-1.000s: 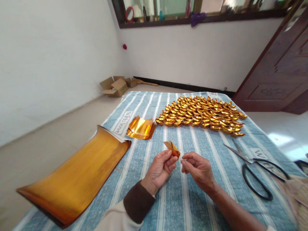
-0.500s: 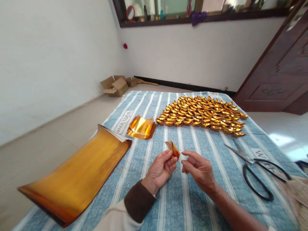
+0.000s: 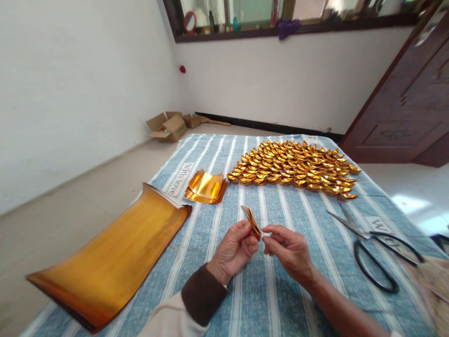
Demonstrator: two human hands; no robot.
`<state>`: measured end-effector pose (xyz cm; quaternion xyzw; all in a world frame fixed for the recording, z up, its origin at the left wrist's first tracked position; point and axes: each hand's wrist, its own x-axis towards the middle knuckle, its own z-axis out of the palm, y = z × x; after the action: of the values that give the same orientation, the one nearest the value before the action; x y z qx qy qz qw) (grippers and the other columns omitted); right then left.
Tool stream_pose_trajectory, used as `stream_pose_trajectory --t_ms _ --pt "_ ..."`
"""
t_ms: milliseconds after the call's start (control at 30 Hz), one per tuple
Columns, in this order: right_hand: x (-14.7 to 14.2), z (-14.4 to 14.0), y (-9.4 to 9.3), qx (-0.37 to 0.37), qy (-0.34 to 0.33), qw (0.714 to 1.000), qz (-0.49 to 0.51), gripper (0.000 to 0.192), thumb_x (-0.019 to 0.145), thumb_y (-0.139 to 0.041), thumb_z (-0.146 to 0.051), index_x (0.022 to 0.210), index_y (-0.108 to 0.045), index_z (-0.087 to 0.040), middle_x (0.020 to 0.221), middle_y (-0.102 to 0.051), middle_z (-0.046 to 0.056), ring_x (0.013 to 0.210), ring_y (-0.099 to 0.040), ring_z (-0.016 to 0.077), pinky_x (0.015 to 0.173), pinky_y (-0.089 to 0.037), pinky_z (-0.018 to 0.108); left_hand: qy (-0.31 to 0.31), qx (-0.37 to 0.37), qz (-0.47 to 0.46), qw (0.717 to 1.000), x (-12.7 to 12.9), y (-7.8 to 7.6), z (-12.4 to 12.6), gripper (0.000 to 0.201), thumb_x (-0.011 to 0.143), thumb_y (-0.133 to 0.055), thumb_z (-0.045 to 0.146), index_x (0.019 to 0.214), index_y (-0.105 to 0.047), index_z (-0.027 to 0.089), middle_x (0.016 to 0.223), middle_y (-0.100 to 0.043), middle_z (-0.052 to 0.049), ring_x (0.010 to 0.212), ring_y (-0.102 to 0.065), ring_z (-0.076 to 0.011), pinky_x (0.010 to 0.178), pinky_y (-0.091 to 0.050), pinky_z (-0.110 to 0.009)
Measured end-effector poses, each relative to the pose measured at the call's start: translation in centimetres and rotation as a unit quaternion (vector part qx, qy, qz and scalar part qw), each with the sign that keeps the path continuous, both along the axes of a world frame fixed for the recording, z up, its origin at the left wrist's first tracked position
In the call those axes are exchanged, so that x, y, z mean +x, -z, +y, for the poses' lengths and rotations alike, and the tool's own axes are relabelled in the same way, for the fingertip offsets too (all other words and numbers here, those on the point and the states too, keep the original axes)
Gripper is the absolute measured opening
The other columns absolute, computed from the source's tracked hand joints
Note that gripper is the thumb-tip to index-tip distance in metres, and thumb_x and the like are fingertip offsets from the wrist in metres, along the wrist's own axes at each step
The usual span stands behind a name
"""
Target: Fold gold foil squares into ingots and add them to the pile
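Pinched: small folded gold paper (image 3: 252,220)

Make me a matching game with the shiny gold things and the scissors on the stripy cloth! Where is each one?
Things:
1. folded gold piece
2. scissors
3. big gold sheet stack
4. small gold folded shapes

Places:
A. laid in rows at the far end of the cloth
B. on the cloth by the right hand
C. pinched in the left hand
D. at the cloth's left edge

Pairs: 1-C, 2-B, 3-D, 4-A
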<state>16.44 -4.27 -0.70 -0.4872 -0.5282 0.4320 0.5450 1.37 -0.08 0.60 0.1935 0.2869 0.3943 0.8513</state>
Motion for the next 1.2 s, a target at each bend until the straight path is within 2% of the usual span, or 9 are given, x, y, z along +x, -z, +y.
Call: stream_pose_trajectory --t_ms 233,433,567,667,767,933,967,1100,1200 --pt "-0.1 -0.1 0.2 -0.011 -0.006 1.000 -0.002 0.024 0.080 -0.067 -0.043 0.087 -0.070 -0.020 0.051 -0.063 -0.001 0.046 -0.060 0.0145 0.048 -0.047 0.026 0.005 0.016 -0.003 1.000 0.2 -0.1 -0.1 0.022 0.074 -0.080 0.023 0.074 -0.061 0.012 0.064 -0.070 -0.002 0.047 -0.063 -0.0063 0.048 -0.051 -0.011" --pt "0.6 0.1 0.5 -0.019 0.016 1.000 0.015 0.025 0.079 -0.068 -0.042 0.092 -0.069 -0.020 0.055 -0.066 0.000 0.048 -0.060 0.0140 0.050 -0.048 0.026 -0.023 0.085 0.093 0.992 0.2 -0.3 0.2 0.029 0.068 -0.083 0.032 0.076 -0.066 0.010 0.068 -0.072 -0.006 0.049 -0.063 -0.0091 0.049 -0.051 -0.016" --pt "1.3 0.5 0.5 -0.029 0.054 0.998 0.019 0.027 0.078 -0.068 -0.042 0.094 -0.068 -0.019 0.058 -0.067 0.000 0.051 -0.060 0.0141 0.051 -0.049 0.026 -0.055 0.145 0.207 0.966 0.2 -0.7 0.2 0.024 0.073 -0.077 0.032 0.077 -0.068 0.010 0.073 -0.074 -0.011 0.055 -0.067 -0.0137 0.056 -0.053 -0.021" --pt "1.5 0.7 0.4 -0.038 0.069 0.997 0.007 0.028 0.079 -0.067 -0.041 0.095 -0.067 -0.019 0.058 -0.067 0.000 0.050 -0.059 0.0139 0.052 -0.048 0.026 -0.080 0.202 0.280 0.935 0.3 -0.9 -0.1 0.018 0.078 -0.073 0.030 0.081 -0.069 0.012 0.076 -0.075 -0.010 0.061 -0.069 -0.0173 0.062 -0.055 -0.025" --pt "1.6 0.8 0.5 -0.035 0.063 0.997 -0.016 0.030 0.080 -0.066 -0.040 0.100 -0.066 -0.018 0.055 -0.064 -0.002 0.049 -0.058 0.0135 0.051 -0.047 0.026 -0.101 0.309 0.360 0.875 0.2 -0.5 -0.4 0.011 0.081 -0.069 0.027 0.083 -0.072 0.017 0.079 -0.074 -0.007 0.069 -0.070 -0.0187 0.069 -0.055 -0.026" --pt "1.8 0.9 0.7 0.052 0.033 0.992 -0.112 0.027 0.081 -0.065 -0.030 0.105 -0.065 -0.019 0.054 -0.059 -0.006 0.048 -0.054 0.0108 0.053 -0.046 0.023 -0.106 0.527 0.443 0.717 -0.5 1.5 -0.1 0.012 0.086 -0.063 0.022 0.092 -0.074 0.022 0.090 -0.074 -0.006 0.086 -0.069 -0.0187 0.083 -0.053 -0.026" --pt "1.9 0.9 0.8 0.080 0.029 0.987 -0.139 0.023 0.082 -0.063 -0.028 0.103 -0.066 -0.019 0.055 -0.058 -0.006 0.049 -0.053 0.0101 0.053 -0.046 0.023 -0.112 0.561 0.441 0.691 -0.6 2.0 0.1 0.014 0.087 -0.061 0.023 0.096 -0.072 0.021 0.092 -0.073 -0.006 0.088 -0.069 -0.0191 0.084 -0.054 -0.028" --pt "2.1 0.9 1.0 0.179 0.000 0.957 -0.228 0.021 0.085 -0.057 -0.019 0.105 -0.065 -0.021 0.064 -0.063 -0.004 0.053 -0.056 0.0094 0.056 -0.048 0.021 -0.158 0.685 0.452 0.549 -0.7 3.4 0.8 0.021 0.095 -0.048 0.019 0.110 -0.063 0.018 0.100 -0.072 -0.008 0.094 -0.069 -0.0181 0.084 -0.057 -0.030" --pt "2.2 1.0 1.4 0.240 0.005 0.925 -0.294 0.026 0.087 -0.055 -0.015 0.111 -0.061 -0.020 0.078 -0.069 0.000 0.062 -0.061 0.0114 0.062 -0.050 0.023 -0.152 0.708 0.467 0.508 -0.6 3.5 1.0 0.022 0.097 -0.044 0.018 0.113 -0.059 0.018 0.103 -0.071 -0.008 0.097 -0.069 -0.0166 0.085 -0.057 -0.029"
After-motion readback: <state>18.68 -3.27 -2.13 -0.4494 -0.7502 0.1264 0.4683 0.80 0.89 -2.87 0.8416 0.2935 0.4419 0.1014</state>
